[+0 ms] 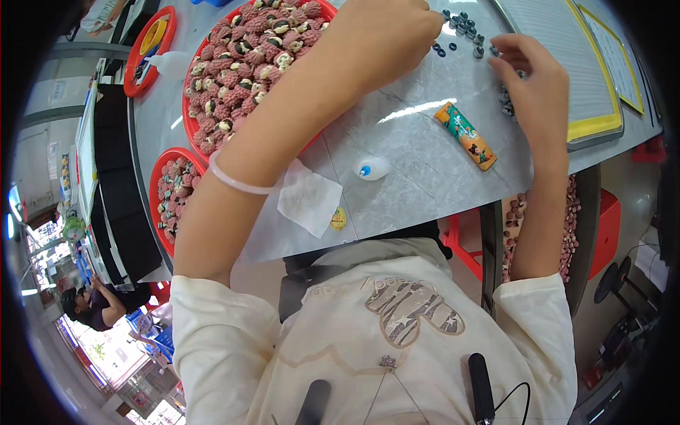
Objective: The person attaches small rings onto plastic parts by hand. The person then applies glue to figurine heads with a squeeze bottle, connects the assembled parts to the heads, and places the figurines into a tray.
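My left hand (397, 35) reaches across to the far middle of the table, its fingers curled together. What they hold, if anything, is hidden. Beside its fingertips lie several small dark blue-grey round pieces (462, 27) and a few dark rings (440, 51). My right hand (535, 78) is to their right, thumb and index finger apart, with a small grey piece (494, 51) in the gap between them. Whether they touch it I cannot tell. More grey pieces (507, 103) lie partly hidden under that hand. An orange and green packet (466, 136) rests nearer me.
A large red basin (187, 106) full of pink, ridged pieces stands left, with a smaller red basin (156, 205) nearer me. A white tissue (309, 198) and a small white bottle (372, 168) lie mid-table. A yellow-edged grey tray (595, 129) is at right. Another person (95, 308) is far left.
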### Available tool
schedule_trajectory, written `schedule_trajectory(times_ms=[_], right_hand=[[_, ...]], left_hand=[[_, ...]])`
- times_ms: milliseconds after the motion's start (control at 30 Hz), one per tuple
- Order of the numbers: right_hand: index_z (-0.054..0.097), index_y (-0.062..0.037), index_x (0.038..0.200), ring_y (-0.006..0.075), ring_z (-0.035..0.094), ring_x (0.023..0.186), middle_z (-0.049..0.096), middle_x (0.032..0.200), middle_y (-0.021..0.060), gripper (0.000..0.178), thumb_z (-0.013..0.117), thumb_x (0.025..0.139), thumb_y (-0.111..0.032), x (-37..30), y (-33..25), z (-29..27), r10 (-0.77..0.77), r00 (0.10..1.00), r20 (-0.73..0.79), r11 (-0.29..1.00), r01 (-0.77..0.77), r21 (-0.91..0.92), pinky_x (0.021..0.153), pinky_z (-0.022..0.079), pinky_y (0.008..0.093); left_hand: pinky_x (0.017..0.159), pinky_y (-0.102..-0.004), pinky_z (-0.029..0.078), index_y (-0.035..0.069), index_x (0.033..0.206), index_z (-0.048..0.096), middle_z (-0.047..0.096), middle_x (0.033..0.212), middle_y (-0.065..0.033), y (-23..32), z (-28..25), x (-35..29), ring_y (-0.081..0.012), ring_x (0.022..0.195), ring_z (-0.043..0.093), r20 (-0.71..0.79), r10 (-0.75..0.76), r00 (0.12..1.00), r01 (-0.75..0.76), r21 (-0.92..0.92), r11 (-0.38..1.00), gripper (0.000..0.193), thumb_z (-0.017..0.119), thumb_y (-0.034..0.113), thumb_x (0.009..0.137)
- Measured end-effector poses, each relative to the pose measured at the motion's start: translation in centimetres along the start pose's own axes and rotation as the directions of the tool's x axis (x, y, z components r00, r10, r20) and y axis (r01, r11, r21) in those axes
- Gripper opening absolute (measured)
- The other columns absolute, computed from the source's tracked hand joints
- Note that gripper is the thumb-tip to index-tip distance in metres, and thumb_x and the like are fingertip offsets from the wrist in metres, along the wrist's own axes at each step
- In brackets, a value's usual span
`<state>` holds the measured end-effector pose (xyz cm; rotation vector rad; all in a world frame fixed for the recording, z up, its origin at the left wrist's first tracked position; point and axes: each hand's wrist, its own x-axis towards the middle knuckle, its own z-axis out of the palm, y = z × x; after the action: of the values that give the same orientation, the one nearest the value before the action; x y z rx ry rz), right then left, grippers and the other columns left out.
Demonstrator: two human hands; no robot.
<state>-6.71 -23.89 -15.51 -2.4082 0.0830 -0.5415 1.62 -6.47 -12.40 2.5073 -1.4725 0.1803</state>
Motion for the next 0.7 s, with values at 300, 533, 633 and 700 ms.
schedule_trajectory(times_ms=[300, 533, 633, 700], right_hand=[[0.057, 0.0014, 0.085, 0.0088, 0.053, 0.068, 0.058, 0.076, 0.0034, 0.013, 0.059, 0.072, -0.001, -2.9, -0.4, -3.3, 0.149, 0.982, 0.115, 0.982, -0.161, 0.103, 0.064, 0.042, 0.0213], [0.057, -0.0016, 0.082, 0.0148, 0.051, 0.061, 0.055, 0.073, 0.0054, 0.013, 0.058, 0.069, -0.002, -3.4, -1.1, -1.9, 0.039, 0.993, 0.107, 0.978, -0.016, -0.207, 0.057, 0.040, 0.0244], [0.058, -0.0033, 0.082, 0.0178, 0.053, 0.063, 0.056, 0.076, 0.0066, 0.012, 0.058, 0.071, -0.004, -3.4, -1.7, -1.1, -0.043, 0.993, 0.110, 0.922, 0.082, -0.379, 0.058, 0.041, 0.0255], [0.058, -0.0031, 0.082, 0.0177, 0.053, 0.064, 0.056, 0.076, 0.0069, 0.012, 0.058, 0.070, -0.003, -3.3, -1.7, -0.9, -0.048, 0.994, 0.098, 0.913, 0.084, -0.398, 0.059, 0.041, 0.0256]], left_hand=[[0.053, -0.0370, 0.046, 0.003, 0.072, 0.051, 0.053, 0.076, -0.0115, -0.3, 2.6, 0.4, -0.0283, 0.064, 0.057, -0.022, 0.110, 0.994, -0.108, 0.094, 0.990, 0.006, 0.050, 0.008, 0.071], [0.058, -0.0388, 0.045, 0.000, 0.072, 0.052, 0.055, 0.074, -0.0147, 0.1, 2.1, 0.9, -0.0305, 0.066, 0.057, 0.059, -0.101, 0.993, 0.099, 0.022, 0.995, 0.013, 0.053, 0.012, 0.069], [0.058, -0.0383, 0.044, -0.002, 0.073, 0.054, 0.056, 0.072, -0.0179, 0.1, -0.7, -0.7, -0.0313, 0.064, 0.056, -0.106, -0.160, 0.982, 0.111, -0.368, 0.923, 0.016, 0.054, 0.013, 0.067], [0.052, -0.0269, 0.042, -0.003, 0.074, 0.056, 0.057, 0.067, -0.0104, 1.2, -3.7, -1.3, -0.0172, 0.057, 0.054, 0.023, -0.355, 0.934, 0.312, -0.534, 0.786, 0.015, 0.054, 0.011, 0.069]])
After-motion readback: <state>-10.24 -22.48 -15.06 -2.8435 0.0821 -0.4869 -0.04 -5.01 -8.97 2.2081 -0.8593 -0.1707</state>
